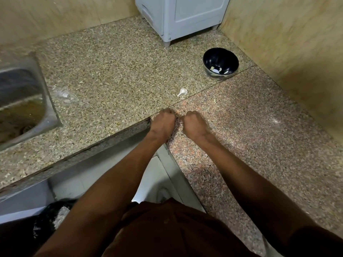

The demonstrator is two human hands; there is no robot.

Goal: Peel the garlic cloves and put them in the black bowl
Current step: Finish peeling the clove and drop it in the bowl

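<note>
Peeling, likely: left hand (pixel 163 121) and right hand (pixel 194 123) curled knuckle-up, close together over counter (pixel 115 75); contents hidden. Garlic clove (pixel 182 91) waits beyond; black bowl (pixel 220 64) holds peeled cloves.

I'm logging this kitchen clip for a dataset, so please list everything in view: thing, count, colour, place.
black bowl: one, black, far right of the counter, a few pale peeled cloves inside
unpeeled garlic clove: one, white, on the counter between bowl and hands
countertop: one, speckled beige and pink granite, L-shaped
sink: one, steel, left edge
cabinet: one, pale grey, standing at the back of the counter
black bag: one, black, on the floor, lower left
left hand: one, fingers curled, beside the right
right hand: one, fingers curled, a bit of white skin between the hands
</note>
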